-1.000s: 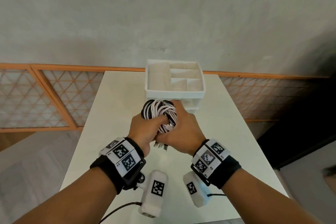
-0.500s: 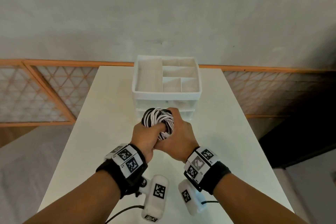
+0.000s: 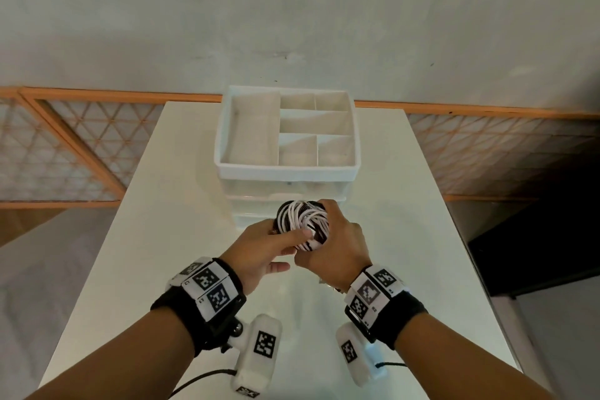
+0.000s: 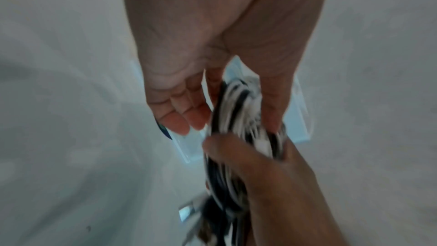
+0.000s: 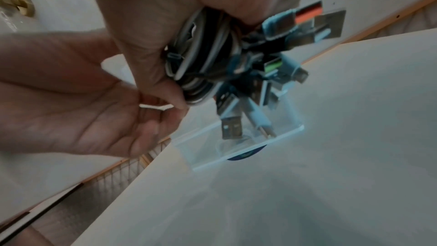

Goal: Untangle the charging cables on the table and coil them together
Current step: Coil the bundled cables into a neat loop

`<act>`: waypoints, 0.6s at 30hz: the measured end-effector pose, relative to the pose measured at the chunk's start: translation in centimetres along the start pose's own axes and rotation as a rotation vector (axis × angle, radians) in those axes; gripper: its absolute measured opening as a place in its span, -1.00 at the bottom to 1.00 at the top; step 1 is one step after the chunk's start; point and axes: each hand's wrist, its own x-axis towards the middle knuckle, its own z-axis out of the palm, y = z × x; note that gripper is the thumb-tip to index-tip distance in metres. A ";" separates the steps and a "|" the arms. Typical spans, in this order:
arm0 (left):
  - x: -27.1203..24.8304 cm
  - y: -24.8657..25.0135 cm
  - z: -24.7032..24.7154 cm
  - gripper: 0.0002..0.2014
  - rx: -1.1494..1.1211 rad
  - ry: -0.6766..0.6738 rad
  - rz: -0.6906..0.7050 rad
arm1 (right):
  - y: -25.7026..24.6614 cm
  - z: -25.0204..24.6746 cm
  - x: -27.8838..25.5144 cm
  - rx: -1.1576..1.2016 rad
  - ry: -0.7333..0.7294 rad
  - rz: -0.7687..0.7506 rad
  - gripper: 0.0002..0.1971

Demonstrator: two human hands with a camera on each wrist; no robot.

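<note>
From the head camera I see my right hand (image 3: 337,243) just below the middle of the frame, fingers curled round the coil of black and white charging cables (image 3: 303,226), held above the white table (image 3: 162,237). My left hand (image 3: 259,250) sits just left of it, thumb laid against the near side of the coil; its other fingers are hidden behind the bundle. Directly above the hands stands a white drawer organiser (image 3: 287,169), its divided top tray open to view.

In the left wrist picture, blurred, the left hand (image 4: 212,35) fills the top centre: thumb on one side of the cables (image 4: 238,111), forefinger on the other, while the remaining fingers (image 4: 182,117) hang loosely straight, off the coil. The right hand (image 4: 272,175) grips the bundle from the lower right.

In the right wrist picture the right hand (image 5: 151,25), upper centre, is closed tight about the cables (image 5: 203,59), and their plugs (image 5: 279,66) fan out to the right. The left hand (image 5: 89,119) lies centre left, palm up, fingers half curled.
</note>
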 end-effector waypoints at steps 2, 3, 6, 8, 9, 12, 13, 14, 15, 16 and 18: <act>0.8 -0.3 -1.0 -0.47 -0.085 -0.012 -0.043 | 0.7 -0.8 0.2 -0.015 0.006 0.032 -0.19; 1.3 -0.4 -1.2 -0.49 -0.150 0.005 -0.062 | 1.1 -1.1 0.3 -0.021 0.009 0.045 -0.19; 2.7 -0.5 -0.6 -0.69 -0.318 0.068 -0.085 | 1.5 -1.6 0.4 -0.032 0.004 0.071 -0.17; 3.4 -0.3 0.1 -0.75 -0.393 0.095 -0.084 | 1.7 -1.7 0.4 -0.026 0.004 0.079 -0.16; 3.6 -0.2 0.5 -0.75 -0.419 0.089 -0.081 | 1.7 -1.6 0.5 -0.022 0.007 0.080 -0.16; 3.4 0.2 1.0 -0.69 -0.391 0.029 -0.045 | 1.8 -1.5 0.4 -0.005 0.024 0.066 -0.18; 3.2 0.3 1.0 -0.68 -0.359 0.017 -0.030 | 1.8 -1.4 0.4 0.008 0.024 0.059 -0.18; 3.0 0.4 0.9 -0.67 -0.334 0.011 -0.022 | 1.8 -1.4 0.3 0.020 0.018 0.051 -0.18; 2.8 0.4 0.8 -0.65 -0.315 0.012 -0.025 | 1.8 -1.4 0.1 0.031 0.005 0.039 -0.19; 2.8 0.4 0.5 -0.61 -0.306 0.010 -0.036 | 1.7 -1.4 -0.1 0.039 -0.013 0.021 -0.19; 2.7 0.7 0.1 -0.43 -0.307 -0.025 -0.071 | 1.5 -1.3 -0.6 0.027 -0.064 -0.028 -0.19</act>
